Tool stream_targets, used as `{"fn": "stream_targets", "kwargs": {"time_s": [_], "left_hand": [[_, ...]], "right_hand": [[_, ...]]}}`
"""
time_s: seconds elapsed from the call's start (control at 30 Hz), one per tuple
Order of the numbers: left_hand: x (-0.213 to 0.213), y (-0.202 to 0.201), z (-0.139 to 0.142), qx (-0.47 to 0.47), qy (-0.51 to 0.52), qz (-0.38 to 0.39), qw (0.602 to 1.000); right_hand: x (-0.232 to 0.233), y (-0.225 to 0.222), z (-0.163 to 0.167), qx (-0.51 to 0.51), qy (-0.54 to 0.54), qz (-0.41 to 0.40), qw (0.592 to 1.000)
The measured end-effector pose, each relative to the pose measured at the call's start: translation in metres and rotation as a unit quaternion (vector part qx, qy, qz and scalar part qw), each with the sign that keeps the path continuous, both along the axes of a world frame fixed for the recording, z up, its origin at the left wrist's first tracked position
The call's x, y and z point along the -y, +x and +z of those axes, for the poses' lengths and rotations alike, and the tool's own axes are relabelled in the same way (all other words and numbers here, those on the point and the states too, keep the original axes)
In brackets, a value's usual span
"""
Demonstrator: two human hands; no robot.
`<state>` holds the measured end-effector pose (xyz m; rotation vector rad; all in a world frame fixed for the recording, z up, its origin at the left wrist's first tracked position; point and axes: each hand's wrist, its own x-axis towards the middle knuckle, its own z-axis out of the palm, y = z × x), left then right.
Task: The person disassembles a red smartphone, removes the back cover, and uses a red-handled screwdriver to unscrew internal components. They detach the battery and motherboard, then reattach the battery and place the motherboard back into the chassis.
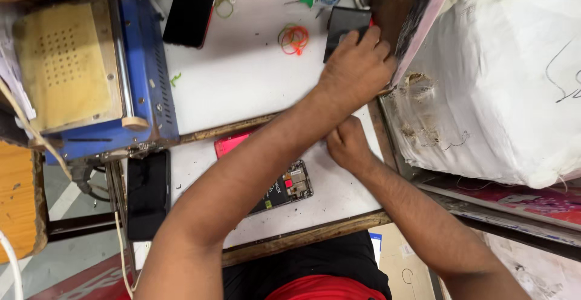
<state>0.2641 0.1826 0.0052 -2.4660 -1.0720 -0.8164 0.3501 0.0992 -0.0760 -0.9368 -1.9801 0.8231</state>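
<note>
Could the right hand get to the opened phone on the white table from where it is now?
Probably yes. The right hand rests just right of the opened phone, but the left forearm lies across most of the phone, leaving only its right end free.

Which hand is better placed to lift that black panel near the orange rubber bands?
Left. The left hand lies on the black panel, fingers over its edge. The right hand is fisted nearer the body, by the opened phone.
</note>
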Motion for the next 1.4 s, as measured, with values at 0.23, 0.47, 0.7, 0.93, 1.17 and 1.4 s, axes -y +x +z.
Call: {"fn": "stream_targets", "kwargs": {"time_s": [0.23, 0.47, 0.7, 0.93, 1.17, 1.4], "left_hand": [[-0.047, -0.019, 0.013, -0.003, -0.066, 0.091, 0.994], [-0.055, 0.001, 0.029, 0.042, -0.225, 0.27, 0.935], [-0.047, -0.006, 0.05, 0.088, -0.297, 0.335, 0.89], [-0.045, -0.025, 0.071, 0.178, -0.393, 0.291, 0.854], [-0.043, -0.039, 0.08, 0.24, -0.441, 0.272, 0.821], [-0.044, -0.054, 0.085, 0.33, -0.423, 0.266, 0.801]], "right_hand": [[-0.016, -0.015, 0.014, -0.016, -0.143, -0.042, 0.989], [-0.02, -0.026, 0.012, 0.053, -0.06, -0.032, 0.996], [-0.013, -0.041, 0.022, -0.027, 0.007, 0.012, 1.0], [-0.011, -0.052, 0.034, 0.023, -0.04, 0.007, 0.999], [-0.015, -0.064, 0.037, 0.033, -0.057, -0.026, 0.997], [-0.016, -0.075, 0.035, 0.03, -0.079, -0.032, 0.996]]}}
